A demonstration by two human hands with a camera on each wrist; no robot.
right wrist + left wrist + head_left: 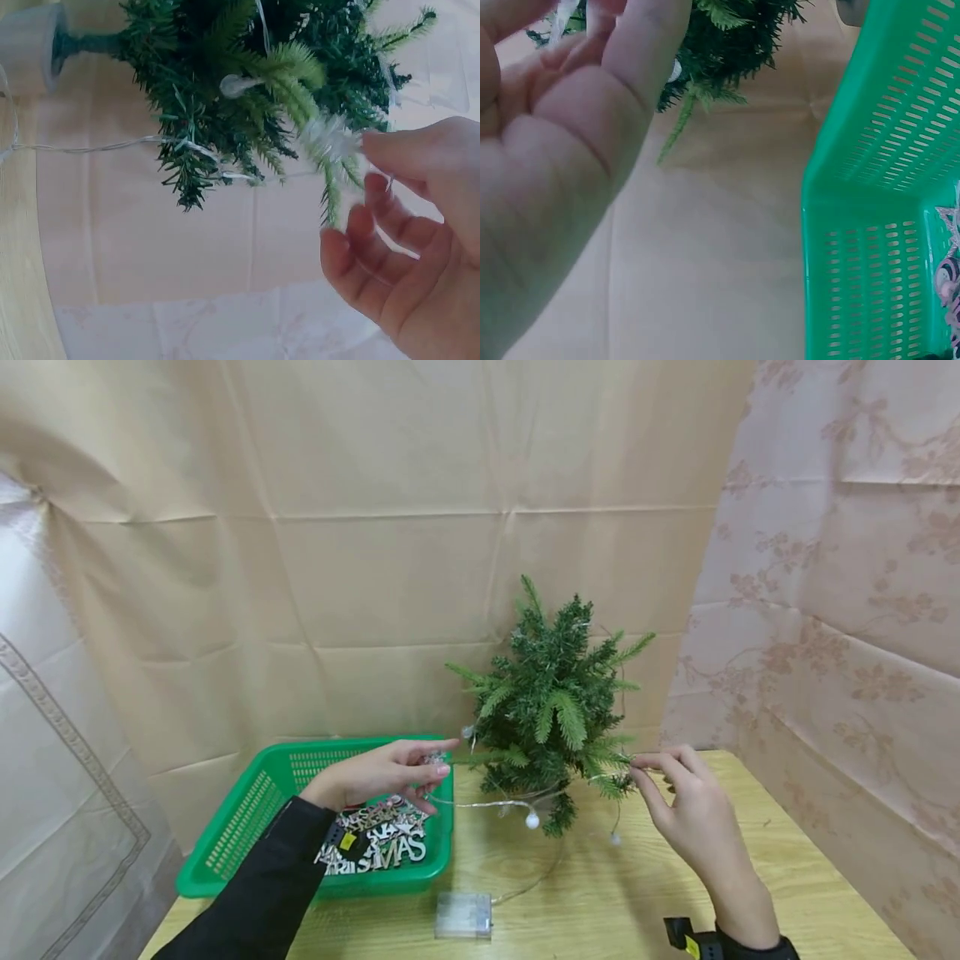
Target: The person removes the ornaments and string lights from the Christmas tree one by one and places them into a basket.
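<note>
A small artificial Christmas tree stands on the table, with a string of clear lights on thin wire running across its lower front. My left hand is above the basket's right side, index finger stretched toward the tree, holding a bunch of the string lights between thumb and lower fingers. At the tree's lower right, my right hand pinches the light string beside a branch tip. In the right wrist view a clear, shiny light piece shows at the fingertips of that hand.
Left of the tree, a green plastic basket holds wooden letter ornaments. A clear battery box lies on the wooden table, wired to the lights. Beige cloth hangs behind, patterned cloth at the right.
</note>
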